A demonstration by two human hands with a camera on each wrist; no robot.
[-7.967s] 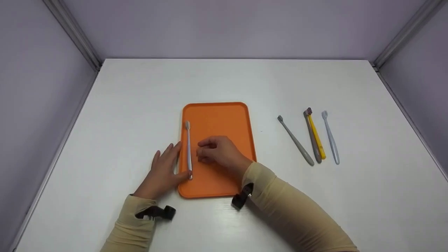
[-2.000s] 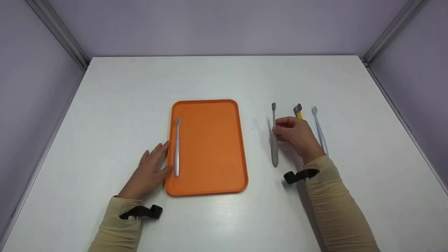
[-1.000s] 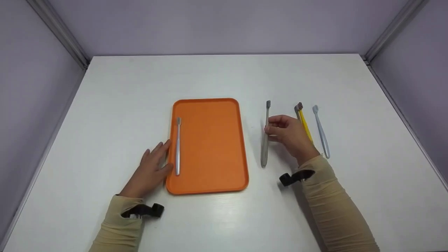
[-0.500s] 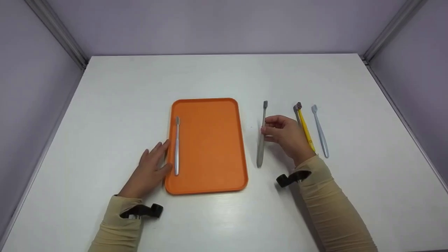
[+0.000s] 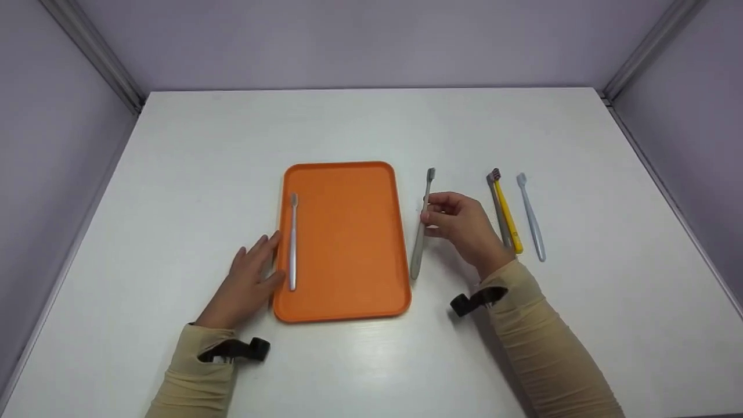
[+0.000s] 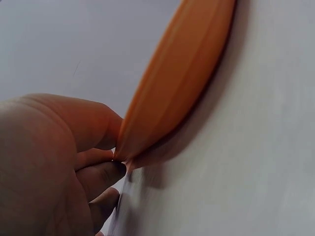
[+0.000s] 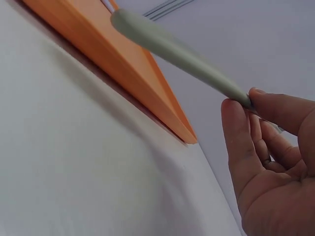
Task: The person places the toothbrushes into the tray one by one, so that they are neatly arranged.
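Right hand: the right hand [image 5: 464, 226] pinches the grey brush [image 5: 420, 226] mid-handle, lifted off the desk [image 5: 371, 128], just beside the tray's right rim.
Left hand: the left hand [image 5: 246, 284] lies flat, fingers straight, thumb touching the tray [image 5: 348, 232] at its left rim near the front corner.
Tray: at the desk's middle (a pale brush [image 5: 293, 241] lies along its left rim).
Right of desk: a dark brush [image 5: 498, 209], a yellow brush [image 5: 508, 217] and a blue brush [image 5: 531, 217], side by side.
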